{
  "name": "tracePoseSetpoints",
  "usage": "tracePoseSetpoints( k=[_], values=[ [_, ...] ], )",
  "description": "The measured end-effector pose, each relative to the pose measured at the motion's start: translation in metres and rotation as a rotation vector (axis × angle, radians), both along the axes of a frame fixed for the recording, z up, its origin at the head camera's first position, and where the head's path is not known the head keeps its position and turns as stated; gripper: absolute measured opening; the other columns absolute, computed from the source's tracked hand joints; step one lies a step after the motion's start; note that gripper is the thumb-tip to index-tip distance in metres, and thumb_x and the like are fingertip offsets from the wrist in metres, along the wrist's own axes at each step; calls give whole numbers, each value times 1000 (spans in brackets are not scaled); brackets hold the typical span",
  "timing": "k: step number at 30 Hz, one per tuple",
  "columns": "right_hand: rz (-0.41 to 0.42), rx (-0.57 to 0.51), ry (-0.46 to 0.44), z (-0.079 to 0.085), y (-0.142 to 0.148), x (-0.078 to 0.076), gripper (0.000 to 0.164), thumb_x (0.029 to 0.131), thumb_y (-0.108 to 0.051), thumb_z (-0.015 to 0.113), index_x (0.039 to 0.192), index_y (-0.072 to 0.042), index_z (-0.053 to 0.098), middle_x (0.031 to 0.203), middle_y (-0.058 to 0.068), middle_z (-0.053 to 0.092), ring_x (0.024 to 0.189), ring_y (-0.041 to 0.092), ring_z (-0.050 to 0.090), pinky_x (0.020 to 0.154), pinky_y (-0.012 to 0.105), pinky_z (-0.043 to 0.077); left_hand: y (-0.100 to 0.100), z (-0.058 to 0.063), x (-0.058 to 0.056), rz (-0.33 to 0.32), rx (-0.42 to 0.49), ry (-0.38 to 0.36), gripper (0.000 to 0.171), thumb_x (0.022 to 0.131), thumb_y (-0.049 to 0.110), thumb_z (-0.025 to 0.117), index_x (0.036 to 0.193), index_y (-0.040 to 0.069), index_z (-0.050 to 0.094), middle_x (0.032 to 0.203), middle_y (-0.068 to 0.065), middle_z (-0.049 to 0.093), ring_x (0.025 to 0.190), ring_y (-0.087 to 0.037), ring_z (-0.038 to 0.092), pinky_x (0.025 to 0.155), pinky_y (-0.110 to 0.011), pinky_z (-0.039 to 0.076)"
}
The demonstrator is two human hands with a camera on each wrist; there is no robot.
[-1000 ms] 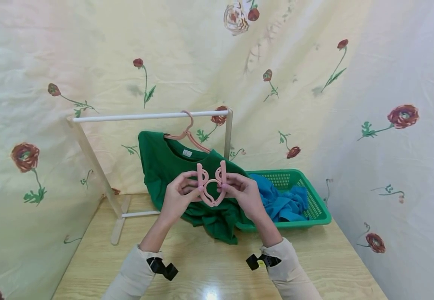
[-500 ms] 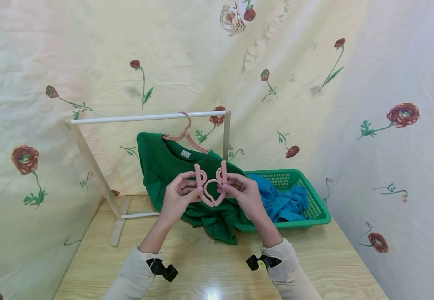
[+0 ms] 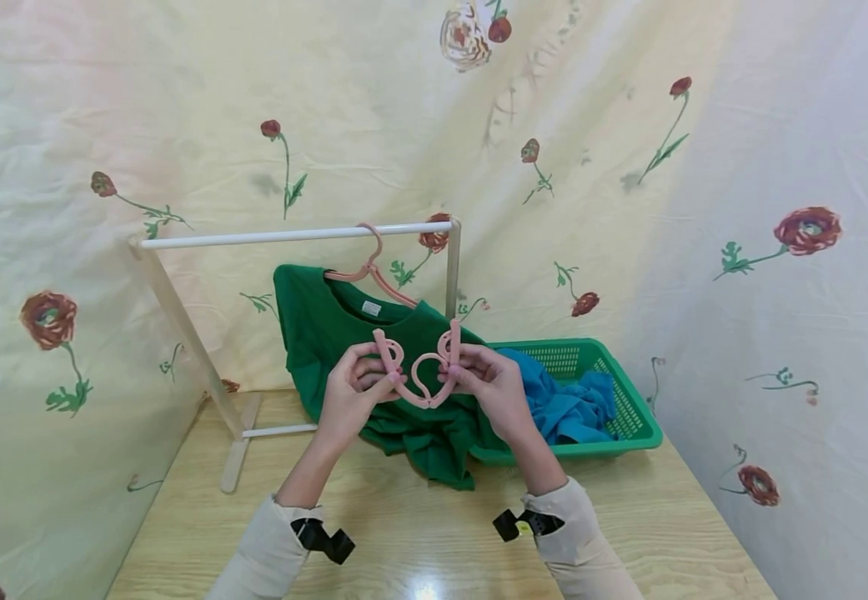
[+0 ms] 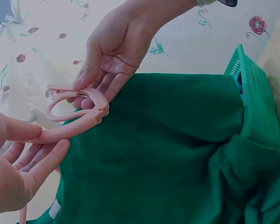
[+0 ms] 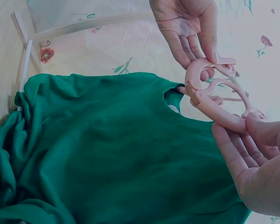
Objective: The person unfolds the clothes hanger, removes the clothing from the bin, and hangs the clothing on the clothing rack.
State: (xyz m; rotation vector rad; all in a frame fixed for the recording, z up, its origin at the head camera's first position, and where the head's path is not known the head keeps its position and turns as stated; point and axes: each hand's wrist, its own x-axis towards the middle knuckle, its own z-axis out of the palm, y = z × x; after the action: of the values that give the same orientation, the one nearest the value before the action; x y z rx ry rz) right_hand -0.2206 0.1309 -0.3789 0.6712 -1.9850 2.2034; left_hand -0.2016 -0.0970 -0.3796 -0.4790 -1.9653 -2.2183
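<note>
Between both hands is a pink folding hanger [image 3: 429,403], its two arms folded upward into a V around its curved hook. My left hand [image 3: 351,392] pinches one arm between thumb and fingers, and my right hand [image 3: 495,390] pinches the other. The hinge in the middle shows close up in the left wrist view, where the pink hanger [image 4: 99,110] spans both hands. Just behind them a green T-shirt [image 3: 313,333] hangs on another pink hanger [image 3: 373,268] from a rack's white bar [image 3: 253,238]. Its lower part spreads onto the table and against the basket.
A green plastic basket [image 3: 632,417] at the right holds blue cloth [image 3: 564,404]. The rack's wooden foot [image 3: 237,454] stands on the wooden table [image 3: 418,533] at left. Flowered fabric [image 3: 591,167] surrounds the table at the back and sides.
The folded hanger's arms have spread further apart, the left one tilting outward to the left. My hands have moved slightly apart with them. Shirt, rack and basket stay in place.
</note>
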Motion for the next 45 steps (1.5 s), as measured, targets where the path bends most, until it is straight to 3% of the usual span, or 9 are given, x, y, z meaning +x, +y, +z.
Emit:
tracePoseSetpoints(
  k=[12, 21, 25, 32, 39, 45],
  values=[
    [-17, -60, 10, 1, -2, -2, 31, 99, 2, 62, 127, 14, 58, 99, 2, 76, 89, 14, 77, 84, 36, 63, -5, -1, -2, 9, 60, -2, 46, 97, -6, 62, 138, -2, 42, 117, -28, 61, 95, -13, 74, 82, -36, 64],
    [-39, -75, -28, 1, -1, -3, 31, 99, 2, 62, 126, 14, 56, 101, 8, 76, 91, 15, 77, 86, 34, 62, -10, -3, -2, 50, 128, 29, 44, 97, -8, 61, 136, -2, 42, 116, -20, 63, 96, -14, 75, 84, -36, 63],
    [-39, -53, -35, 2, -1, -4, 28, 99, 0, 63, 124, 13, 57, 102, 10, 76, 93, 14, 77, 85, 33, 63, -13, -2, -2, 58, 139, 38, 43, 98, -6, 61, 136, -1, 42, 113, -7, 67, 98, -13, 74, 86, -35, 62],
    [-47, 2, -15, 3, -1, -9, 27, 99, 1, 62, 122, 12, 59, 109, 27, 71, 94, 12, 76, 84, 30, 63, -14, 0, -3, 67, 178, 16, 42, 97, -8, 60, 134, 1, 43, 114, -14, 63, 97, -15, 74, 84, -33, 63],
    [-37, 10, 2, 3, 0, -14, 27, 98, 1, 63, 121, 14, 59, 110, 27, 71, 96, 11, 76, 85, 29, 63, -14, 0, -5, 75, 207, 6, 40, 98, -8, 60, 133, 2, 44, 110, -8, 64, 96, -15, 74, 85, -32, 63],
    [-45, 21, -20, 2, 4, -18, 30, 98, 0, 64, 123, 16, 57, 103, 7, 75, 96, 9, 75, 83, 27, 63, -12, -1, -8, 88, 234, 11, 40, 97, -7, 61, 132, 3, 45, 112, -9, 66, 97, -15, 74, 85, -32, 63]
  ],
)
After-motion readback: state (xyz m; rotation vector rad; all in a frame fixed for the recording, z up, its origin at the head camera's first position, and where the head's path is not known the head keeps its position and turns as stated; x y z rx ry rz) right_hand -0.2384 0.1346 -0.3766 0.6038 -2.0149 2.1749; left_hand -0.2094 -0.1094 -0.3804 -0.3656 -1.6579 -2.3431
